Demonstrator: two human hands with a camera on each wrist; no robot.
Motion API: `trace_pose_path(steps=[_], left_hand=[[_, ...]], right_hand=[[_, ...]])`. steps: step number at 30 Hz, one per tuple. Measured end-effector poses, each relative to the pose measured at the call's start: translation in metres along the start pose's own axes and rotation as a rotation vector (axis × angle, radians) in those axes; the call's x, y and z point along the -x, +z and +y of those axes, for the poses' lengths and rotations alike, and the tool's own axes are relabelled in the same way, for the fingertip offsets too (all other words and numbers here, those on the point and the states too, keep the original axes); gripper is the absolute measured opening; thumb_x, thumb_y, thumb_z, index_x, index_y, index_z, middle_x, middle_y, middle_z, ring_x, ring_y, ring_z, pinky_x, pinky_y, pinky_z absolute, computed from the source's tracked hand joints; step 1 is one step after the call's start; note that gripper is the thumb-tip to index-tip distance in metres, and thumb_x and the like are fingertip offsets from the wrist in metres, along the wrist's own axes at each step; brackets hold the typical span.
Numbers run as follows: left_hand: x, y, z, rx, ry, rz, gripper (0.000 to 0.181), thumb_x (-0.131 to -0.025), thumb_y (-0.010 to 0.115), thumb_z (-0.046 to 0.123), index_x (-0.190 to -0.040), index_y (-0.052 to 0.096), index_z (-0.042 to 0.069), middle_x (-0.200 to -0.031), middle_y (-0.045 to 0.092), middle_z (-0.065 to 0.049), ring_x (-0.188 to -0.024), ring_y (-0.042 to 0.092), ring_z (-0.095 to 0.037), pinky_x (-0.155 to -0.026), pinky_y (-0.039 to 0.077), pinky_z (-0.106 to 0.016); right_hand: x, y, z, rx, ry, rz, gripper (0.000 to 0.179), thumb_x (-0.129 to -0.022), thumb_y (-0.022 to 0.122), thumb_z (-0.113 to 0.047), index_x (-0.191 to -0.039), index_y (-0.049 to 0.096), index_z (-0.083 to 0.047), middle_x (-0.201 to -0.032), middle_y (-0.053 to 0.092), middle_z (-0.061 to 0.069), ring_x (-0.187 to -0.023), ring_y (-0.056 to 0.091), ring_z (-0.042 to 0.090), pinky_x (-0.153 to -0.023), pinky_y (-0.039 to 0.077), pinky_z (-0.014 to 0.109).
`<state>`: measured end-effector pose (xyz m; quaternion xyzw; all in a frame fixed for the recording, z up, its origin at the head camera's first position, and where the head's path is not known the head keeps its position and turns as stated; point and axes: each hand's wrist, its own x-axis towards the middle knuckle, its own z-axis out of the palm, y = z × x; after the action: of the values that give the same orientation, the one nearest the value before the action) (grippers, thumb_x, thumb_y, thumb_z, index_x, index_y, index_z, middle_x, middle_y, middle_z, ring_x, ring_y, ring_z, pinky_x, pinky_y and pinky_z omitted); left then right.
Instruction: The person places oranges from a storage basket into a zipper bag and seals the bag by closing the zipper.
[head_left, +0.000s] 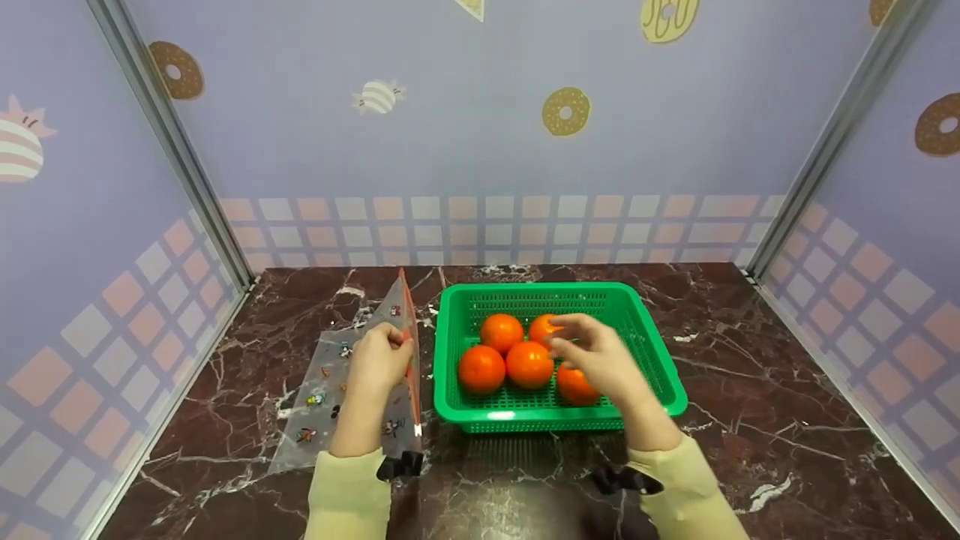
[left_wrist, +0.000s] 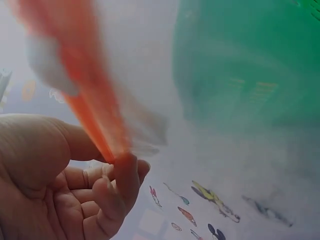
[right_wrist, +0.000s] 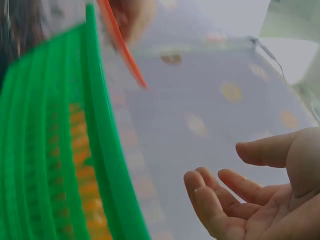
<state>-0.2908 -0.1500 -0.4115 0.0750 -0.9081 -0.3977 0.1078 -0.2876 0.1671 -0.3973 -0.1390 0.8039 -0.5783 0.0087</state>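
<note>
My left hand (head_left: 380, 358) pinches the orange-red top edge of a clear plastic zip bag (head_left: 319, 375), which is printed with small cartoon figures. In the left wrist view the orange strip (left_wrist: 92, 100) runs up from between thumb and fingers. The bag's edge stands raised beside the green basket (head_left: 442, 352). Over the basket's right part hovers my right hand (head_left: 600, 358), fingers spread and loosely bent, with nothing between them in the right wrist view. Several orange round fruits lie in the basket, among them one orange fruit (head_left: 529, 365) in the middle and another (head_left: 576, 386) partly behind the right hand.
A dark red marbled tabletop (head_left: 750, 420) lies under everything. Lilac walls (head_left: 480, 165) with printed sweets enclose it at the back and both sides, joined by metal corner posts (head_left: 817, 142). The basket's near wall (head_left: 525, 424) rises between the fruit and the table's front.
</note>
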Motion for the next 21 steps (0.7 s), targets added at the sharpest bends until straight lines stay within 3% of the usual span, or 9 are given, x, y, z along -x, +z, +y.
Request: trace_pose_path(steps=[6,11,15,21], left_hand=[[0.001,-0.001,0.0,0.002,0.002,-0.004,0.017,-0.098,0.063,0.017,-0.093,0.066,0.001,-0.087,0.072,-0.015,-0.073,0.068,-0.026,-0.064,0.053,-0.036],[0.002,-0.002,0.001,-0.009,0.035,0.022,0.017,-0.096,0.064,0.016,-0.089,0.066,0.001,-0.084,0.072,-0.015,-0.076,0.069,-0.03,-0.071,0.056,-0.044],[0.004,-0.003,0.002,-0.003,0.034,0.017,0.017,-0.097,0.064,0.016,-0.088,0.065,0.001,-0.08,0.071,-0.014,-0.069,0.068,-0.026,-0.064,0.053,-0.037],[0.006,-0.008,0.007,0.032,0.008,-0.036,0.016,-0.099,0.065,0.017,-0.095,0.067,0.002,-0.085,0.072,-0.014,-0.066,0.066,-0.021,-0.057,0.049,-0.029]], right_hand=[[-0.015,0.049,-0.022,-0.059,0.019,-0.155,0.041,-0.102,0.065,-0.018,-0.138,0.057,-0.001,-0.124,0.067,0.022,-0.096,0.072,0.027,-0.079,0.059,0.029],[-0.026,0.086,-0.037,-0.083,0.097,-0.272,0.046,-0.103,0.064,-0.023,-0.143,0.054,-0.003,-0.13,0.065,0.019,-0.099,0.073,0.027,-0.082,0.061,0.034],[-0.035,0.111,-0.047,-0.016,0.17,-0.335,0.051,-0.104,0.062,-0.027,-0.148,0.05,-0.005,-0.136,0.063,0.019,-0.099,0.073,0.022,-0.086,0.06,0.037],[-0.05,0.137,-0.056,0.101,0.224,-0.389,0.063,-0.102,0.066,-0.027,-0.153,0.042,0.0,-0.131,0.067,0.019,-0.105,0.073,0.035,-0.088,0.061,0.039]])
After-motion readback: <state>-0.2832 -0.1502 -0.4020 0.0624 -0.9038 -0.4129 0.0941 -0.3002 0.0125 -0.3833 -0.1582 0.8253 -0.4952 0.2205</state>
